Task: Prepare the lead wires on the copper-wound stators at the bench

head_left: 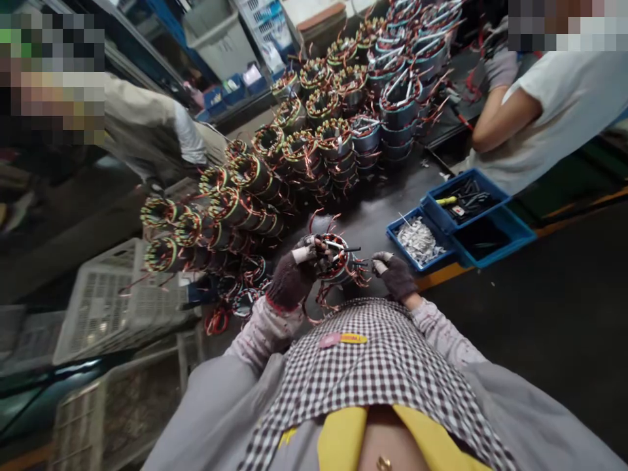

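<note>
A wound motor stator [338, 271] with copper and red wire leads stands upright on the dark bench, close against my checked apron [366, 366]. My left hand [299, 265], in a dark glove with bare or taped fingertips, is closed at the stator's left rim, fingers bent over the wires there. Two black sleeves [352, 249] stick out of the stator toward the right. Just beyond their ends, my right hand [392, 275], gloved the same way, has thumb and fingers pinched together. What lies between those fingertips is too small to make out.
Stacked stators [333, 140] fill the bench ahead and to the left. At right are a blue bin of white pieces [419, 242], a blue tool bin [471, 196] and another blue bin [495, 239]. Co-workers' arms [510, 118] show at both sides. Plastic crates [103, 294] stand left.
</note>
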The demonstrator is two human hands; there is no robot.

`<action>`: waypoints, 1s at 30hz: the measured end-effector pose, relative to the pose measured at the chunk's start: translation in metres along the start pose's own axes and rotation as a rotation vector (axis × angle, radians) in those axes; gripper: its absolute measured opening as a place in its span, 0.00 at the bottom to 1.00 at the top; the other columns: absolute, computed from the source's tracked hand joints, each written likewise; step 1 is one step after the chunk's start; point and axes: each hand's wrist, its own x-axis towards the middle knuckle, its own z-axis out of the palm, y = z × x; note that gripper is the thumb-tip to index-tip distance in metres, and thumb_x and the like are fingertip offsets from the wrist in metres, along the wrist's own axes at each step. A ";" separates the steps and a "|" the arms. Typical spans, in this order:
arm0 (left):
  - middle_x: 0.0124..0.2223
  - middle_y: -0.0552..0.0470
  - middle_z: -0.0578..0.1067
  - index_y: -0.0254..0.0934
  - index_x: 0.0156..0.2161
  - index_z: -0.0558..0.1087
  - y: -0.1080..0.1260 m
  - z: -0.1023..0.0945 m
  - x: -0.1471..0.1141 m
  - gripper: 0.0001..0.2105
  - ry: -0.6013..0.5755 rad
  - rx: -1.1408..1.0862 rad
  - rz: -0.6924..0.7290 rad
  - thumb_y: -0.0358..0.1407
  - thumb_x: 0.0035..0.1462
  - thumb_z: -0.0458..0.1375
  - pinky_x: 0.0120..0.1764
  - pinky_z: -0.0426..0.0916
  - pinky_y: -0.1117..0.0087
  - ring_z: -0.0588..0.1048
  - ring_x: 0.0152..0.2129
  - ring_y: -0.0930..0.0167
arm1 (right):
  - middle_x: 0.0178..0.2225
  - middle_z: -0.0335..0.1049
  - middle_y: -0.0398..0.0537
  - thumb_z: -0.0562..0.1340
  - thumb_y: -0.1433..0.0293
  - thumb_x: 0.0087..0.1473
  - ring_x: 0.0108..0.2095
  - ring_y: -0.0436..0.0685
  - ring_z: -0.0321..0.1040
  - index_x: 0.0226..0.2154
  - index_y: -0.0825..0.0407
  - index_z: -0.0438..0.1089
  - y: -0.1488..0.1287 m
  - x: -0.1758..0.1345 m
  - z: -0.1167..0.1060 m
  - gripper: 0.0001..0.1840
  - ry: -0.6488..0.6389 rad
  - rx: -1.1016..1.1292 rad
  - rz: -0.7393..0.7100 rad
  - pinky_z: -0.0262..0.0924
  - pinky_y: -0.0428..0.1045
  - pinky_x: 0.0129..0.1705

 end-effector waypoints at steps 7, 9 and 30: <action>0.39 0.52 0.83 0.36 0.40 0.78 -0.009 0.005 -0.002 0.16 0.109 0.074 0.032 0.29 0.45 0.76 0.41 0.80 0.69 0.82 0.34 0.70 | 0.37 0.82 0.47 0.62 0.65 0.59 0.37 0.58 0.77 0.38 0.49 0.78 0.002 0.030 0.026 0.09 -0.219 0.074 0.060 0.74 0.53 0.43; 0.41 0.50 0.84 0.36 0.43 0.78 -0.011 0.010 -0.001 0.18 0.109 0.089 0.031 0.32 0.47 0.77 0.42 0.81 0.67 0.82 0.35 0.68 | 0.37 0.82 0.48 0.61 0.66 0.60 0.38 0.58 0.78 0.38 0.49 0.78 -0.003 0.037 0.024 0.10 -0.316 0.031 0.066 0.75 0.53 0.44; 0.48 0.53 0.79 0.44 0.50 0.73 -0.017 -0.010 0.024 0.26 0.397 0.372 0.441 0.31 0.46 0.75 0.52 0.73 0.71 0.78 0.47 0.69 | 0.33 0.78 0.47 0.69 0.55 0.54 0.32 0.57 0.73 0.44 0.51 0.76 -0.028 -0.008 -0.034 0.21 0.012 0.343 0.131 0.73 0.58 0.43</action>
